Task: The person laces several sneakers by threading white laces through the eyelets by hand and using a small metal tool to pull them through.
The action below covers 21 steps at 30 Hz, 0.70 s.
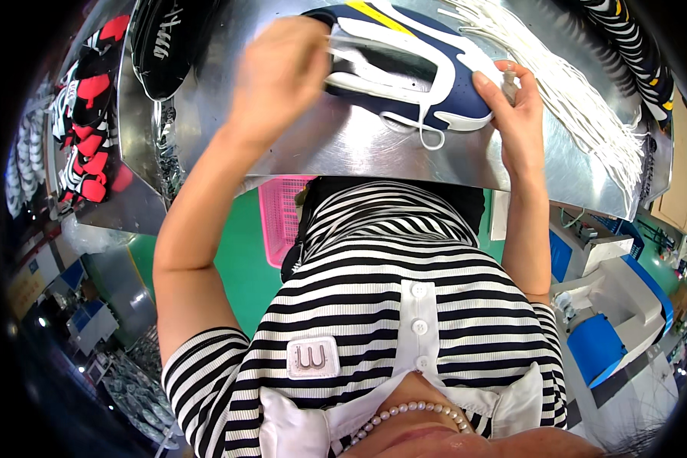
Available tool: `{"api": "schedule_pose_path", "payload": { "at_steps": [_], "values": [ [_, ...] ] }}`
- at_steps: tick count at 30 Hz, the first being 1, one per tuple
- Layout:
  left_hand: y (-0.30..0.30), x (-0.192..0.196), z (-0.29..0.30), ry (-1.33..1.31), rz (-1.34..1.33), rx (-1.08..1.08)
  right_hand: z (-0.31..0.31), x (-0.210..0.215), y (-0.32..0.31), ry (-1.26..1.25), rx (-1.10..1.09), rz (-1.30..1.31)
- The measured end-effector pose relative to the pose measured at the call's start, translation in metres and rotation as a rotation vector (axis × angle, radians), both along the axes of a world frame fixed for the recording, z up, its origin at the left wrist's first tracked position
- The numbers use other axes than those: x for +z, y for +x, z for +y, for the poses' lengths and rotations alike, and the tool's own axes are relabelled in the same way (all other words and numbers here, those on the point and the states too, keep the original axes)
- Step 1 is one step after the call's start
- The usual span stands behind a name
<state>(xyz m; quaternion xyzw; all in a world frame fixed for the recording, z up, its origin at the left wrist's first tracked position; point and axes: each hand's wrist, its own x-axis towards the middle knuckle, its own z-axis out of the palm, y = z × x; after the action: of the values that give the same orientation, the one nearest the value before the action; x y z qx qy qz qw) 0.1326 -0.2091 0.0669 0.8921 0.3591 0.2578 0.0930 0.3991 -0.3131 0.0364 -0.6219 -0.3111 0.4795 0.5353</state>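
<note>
A navy sneaker upper (pixel 466 80) with white trim and a yellow stripe lies sideways on the metal table, its toe to the right. My left hand (pixel 278 76), smeared by motion, is closed at the shoe's left end, where a white shoelace (pixel 347 55) runs to its fingers. A loose loop of lace (pixel 433 139) hangs over the shoe's near edge. At the toe, my right hand (pixel 520 114) is closed on the shoe, thumb on top. Against its curled fingers is a small, pale, translucent piece (pixel 509 80) that I cannot make out.
A bundle of white laces (pixel 565 95) stretches along the table's (pixel 320 156) right side. Striped dark shoe parts (pixel 626 46) are stacked beyond it. On the left are a black shoe piece (pixel 164 46) and red, black and white parts (pixel 91 137). A pink basket (pixel 278 217) stands below.
</note>
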Motion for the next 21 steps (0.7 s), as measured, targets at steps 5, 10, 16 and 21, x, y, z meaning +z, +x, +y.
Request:
{"api": "schedule_pose_path", "payload": {
  "at_steps": [5,10,16,21],
  "values": [
    [-0.18,0.01,0.04,0.201,0.055,0.665,-0.013,-0.002,0.019,0.038,-0.018,0.049],
    [-0.141,0.01,0.038,0.262,-0.012,0.412,-0.017,-0.02,0.023,0.017,0.001,0.051],
    [0.046,0.061,-0.04,-0.218,-0.258,-0.377,-0.003,-0.035,0.034,0.189,0.023,-1.081],
    [0.061,0.035,-0.031,-0.163,-0.275,-0.199,-0.012,-0.011,0.031,0.177,-0.076,-0.184]
  ]
}}
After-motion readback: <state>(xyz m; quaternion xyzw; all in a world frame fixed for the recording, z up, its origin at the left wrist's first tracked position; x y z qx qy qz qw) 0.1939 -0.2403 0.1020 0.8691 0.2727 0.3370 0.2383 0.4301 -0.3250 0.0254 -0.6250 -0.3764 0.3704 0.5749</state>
